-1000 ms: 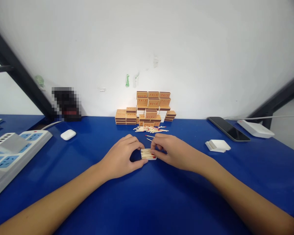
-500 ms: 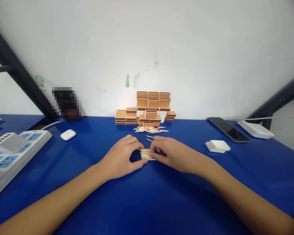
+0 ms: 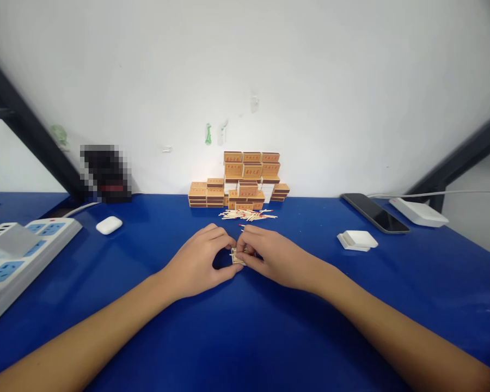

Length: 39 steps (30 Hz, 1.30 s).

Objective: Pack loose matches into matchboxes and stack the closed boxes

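A small white matchbox tray filled with matches lies on the blue table between my hands. My left hand grips its left end, thumb at the near side and fingertips at the far side. Over the tray's right part, my right hand has thumb and fingers pinched together at the matches; whether a match is between them is hidden. The hand covers much of the tray. A loose red-headed match lies just beyond the right fingers. Behind it is a loose heap of matches.
Stacked matchboxes stand against the white wall. On the left are a power strip and a white earbud case. To the right lie white trays, a phone and a white box with a cable.
My right hand's pinched fingers have slid left across the tray, covering more of the matches. My left hand keeps its hold. The whole view has shifted slightly.
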Tool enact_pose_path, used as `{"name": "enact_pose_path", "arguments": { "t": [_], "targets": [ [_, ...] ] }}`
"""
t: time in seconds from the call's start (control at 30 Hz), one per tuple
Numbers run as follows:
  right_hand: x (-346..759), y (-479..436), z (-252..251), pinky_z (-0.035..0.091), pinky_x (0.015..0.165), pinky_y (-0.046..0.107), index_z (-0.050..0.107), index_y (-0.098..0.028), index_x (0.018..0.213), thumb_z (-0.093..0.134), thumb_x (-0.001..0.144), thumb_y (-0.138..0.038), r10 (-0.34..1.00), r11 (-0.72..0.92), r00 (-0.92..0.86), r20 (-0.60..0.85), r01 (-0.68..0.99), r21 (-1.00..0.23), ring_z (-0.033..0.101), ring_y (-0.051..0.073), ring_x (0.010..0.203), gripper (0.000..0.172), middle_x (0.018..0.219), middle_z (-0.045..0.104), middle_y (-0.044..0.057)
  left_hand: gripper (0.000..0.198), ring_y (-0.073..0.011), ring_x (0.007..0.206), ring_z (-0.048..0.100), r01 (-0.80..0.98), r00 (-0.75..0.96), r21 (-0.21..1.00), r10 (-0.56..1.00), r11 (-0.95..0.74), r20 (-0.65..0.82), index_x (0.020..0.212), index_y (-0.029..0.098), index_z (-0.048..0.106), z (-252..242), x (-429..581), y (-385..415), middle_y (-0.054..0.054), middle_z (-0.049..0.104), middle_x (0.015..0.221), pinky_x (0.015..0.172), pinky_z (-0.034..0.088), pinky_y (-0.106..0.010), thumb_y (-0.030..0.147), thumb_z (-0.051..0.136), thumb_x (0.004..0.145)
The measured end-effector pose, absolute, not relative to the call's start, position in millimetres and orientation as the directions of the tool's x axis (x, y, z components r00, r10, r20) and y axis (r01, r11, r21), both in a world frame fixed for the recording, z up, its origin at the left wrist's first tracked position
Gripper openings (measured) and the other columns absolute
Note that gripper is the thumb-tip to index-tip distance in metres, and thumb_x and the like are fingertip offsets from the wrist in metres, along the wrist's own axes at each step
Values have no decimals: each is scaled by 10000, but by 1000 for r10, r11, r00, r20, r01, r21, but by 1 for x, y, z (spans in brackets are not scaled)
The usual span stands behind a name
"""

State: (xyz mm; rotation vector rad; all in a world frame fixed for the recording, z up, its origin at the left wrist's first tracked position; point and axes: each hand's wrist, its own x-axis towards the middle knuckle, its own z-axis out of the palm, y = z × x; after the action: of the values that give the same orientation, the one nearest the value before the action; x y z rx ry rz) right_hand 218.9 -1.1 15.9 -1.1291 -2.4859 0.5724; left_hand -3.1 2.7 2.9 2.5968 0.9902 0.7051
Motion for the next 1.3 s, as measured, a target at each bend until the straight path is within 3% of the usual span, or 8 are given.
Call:
{"name": "enact_pose_path", "arguments": {
  "t": [0.37, 0.5, 0.93, 1.3],
  "targets": [
    [236, 5, 26, 397, 724, 286, 637, -192, 891, 576, 973, -98, 764, 634, -614, 196, 662, -398, 537, 156, 786, 139, 856, 601, 16, 217, -256, 968, 601, 560, 641, 411, 690, -719, 335, 1027, 212, 659, 2, -4, 3, -56, 682, 1005, 863, 526, -431, 366, 755, 908],
    [237, 4, 26, 400, 717, 288, 659, -192, 913, 597, 969, -119, 769, 628, -619, 162, 683, -373, 545, 158, 789, 111, 916, 610, 33, 200, -255, 980, 603, 549, 643, 412, 682, -727, 348, 1034, 226, 668, 1, -4, 3, -50, 690, 1024, 882, 529, -434, 353, 757, 907],
    [242, 1, 35, 412, 704, 302, 667, -198, 882, 640, 955, -165, 782, 589, -621, 61, 703, -398, 574, 171, 810, 84, 912, 671, 32, 219, -255, 980, 605, 552, 643, 415, 686, -723, 341, 1061, 220, 676, 2, -5, 3, -54, 702, 1047, 888, 526, -438, 351, 759, 907],
    [239, 2, 26, 405, 703, 288, 651, -204, 943, 575, 991, -146, 762, 627, -635, 122, 679, -381, 568, 156, 793, 107, 942, 646, 32, 226, -258, 985, 604, 558, 639, 415, 691, -718, 337, 1058, 217, 668, 1, -6, 3, -58, 694, 1031, 882, 527, -433, 355, 763, 907]
  ]
}}
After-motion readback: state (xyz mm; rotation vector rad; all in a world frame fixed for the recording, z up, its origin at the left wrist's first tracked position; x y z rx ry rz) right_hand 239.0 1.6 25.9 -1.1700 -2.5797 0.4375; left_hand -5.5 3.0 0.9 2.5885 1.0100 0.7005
